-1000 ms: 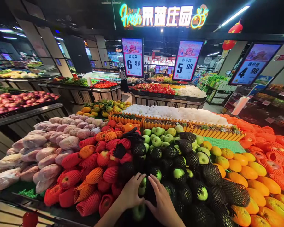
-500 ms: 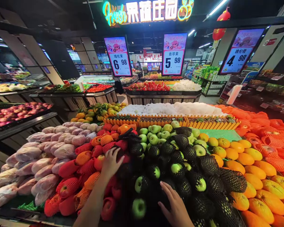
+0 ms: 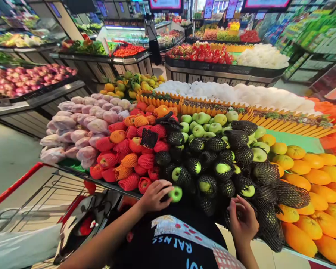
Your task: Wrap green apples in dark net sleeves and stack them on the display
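My left hand (image 3: 154, 196) is at the front edge of the fruit display, its fingers curled round a bare green apple (image 3: 176, 194). My right hand (image 3: 242, 221) is further right, fingers pinched on a black foam net (image 3: 264, 220) at the display's edge. Between and behind the hands lies a pile of green apples in black nets (image 3: 212, 168). Bare green apples (image 3: 201, 125) sit at the back of that pile. My black printed shirt (image 3: 173, 243) fills the bottom of the view.
Red and orange netted apples (image 3: 128, 157) lie left of the green ones, with pink wrapped fruit (image 3: 81, 127) beyond. Oranges (image 3: 310, 186) fill the right. A red shopping cart (image 3: 19, 181) holding a bag (image 3: 81, 228) stands at my lower left. A yellow fence divider (image 3: 212, 108) runs behind.
The view has tilted down and pulled back. My left hand came back from the red apples to the green apple at the front edge. My right hand shifted right onto the black netting.
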`<act>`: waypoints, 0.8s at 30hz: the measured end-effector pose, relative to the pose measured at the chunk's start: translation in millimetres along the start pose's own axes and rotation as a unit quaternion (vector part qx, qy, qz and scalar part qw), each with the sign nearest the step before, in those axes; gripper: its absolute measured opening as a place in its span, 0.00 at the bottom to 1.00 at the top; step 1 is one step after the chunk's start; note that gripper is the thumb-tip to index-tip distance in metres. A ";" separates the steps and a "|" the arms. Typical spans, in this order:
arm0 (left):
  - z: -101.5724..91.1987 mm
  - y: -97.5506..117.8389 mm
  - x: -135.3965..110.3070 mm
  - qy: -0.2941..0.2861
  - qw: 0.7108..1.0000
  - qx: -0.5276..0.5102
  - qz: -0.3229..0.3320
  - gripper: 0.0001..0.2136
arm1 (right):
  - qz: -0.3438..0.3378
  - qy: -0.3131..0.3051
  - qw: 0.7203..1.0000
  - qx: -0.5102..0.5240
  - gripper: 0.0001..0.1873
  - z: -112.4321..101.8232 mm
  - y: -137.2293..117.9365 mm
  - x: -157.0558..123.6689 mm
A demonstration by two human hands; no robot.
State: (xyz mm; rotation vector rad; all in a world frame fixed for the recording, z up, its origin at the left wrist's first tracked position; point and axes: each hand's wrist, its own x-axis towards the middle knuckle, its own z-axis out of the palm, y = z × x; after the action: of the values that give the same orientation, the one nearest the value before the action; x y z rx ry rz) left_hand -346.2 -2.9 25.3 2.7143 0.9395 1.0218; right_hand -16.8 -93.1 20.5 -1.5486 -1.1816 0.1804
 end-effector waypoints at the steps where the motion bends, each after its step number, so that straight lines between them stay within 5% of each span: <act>1: 5.0 3.3 -11.3 -0.022 1.000 -0.010 0.003 0.19 | 0.001 -0.006 1.000 0.000 0.15 1.6 -0.3 0.2; 5: 21.9 5.9 -36.5 -0.078 0.996 -0.031 -0.030 0.20 | -0.018 -0.037 0.999 0.009 0.14 10.6 -6.3 2.9; 12: 39.2 11.6 -32.4 -0.144 0.965 -0.100 -0.196 0.14 | -0.040 -0.085 0.995 0.018 0.13 24.0 -24.6 6.9; 18: 12.0 8.4 -8.0 -0.195 0.963 -0.130 -0.135 0.23 | -0.058 -0.153 0.987 -0.004 0.13 23.3 -24.7 7.3; 21: -3.1 -8.7 14.9 -0.137 0.974 -0.119 -0.132 0.21 | -0.066 -0.202 0.977 -0.013 0.11 22.3 -22.7 6.1; 24: -11.2 -41.7 40.2 0.025 0.970 0.004 -0.243 0.15 | -0.076 -0.211 0.974 -0.018 0.11 22.6 -23.2 2.0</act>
State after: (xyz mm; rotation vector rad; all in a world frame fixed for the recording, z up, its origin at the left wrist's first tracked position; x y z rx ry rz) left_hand -351.1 52.6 44.7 2.2835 1.5165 0.9792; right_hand -44.1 -79.7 31.9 -1.4838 -1.6372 0.4034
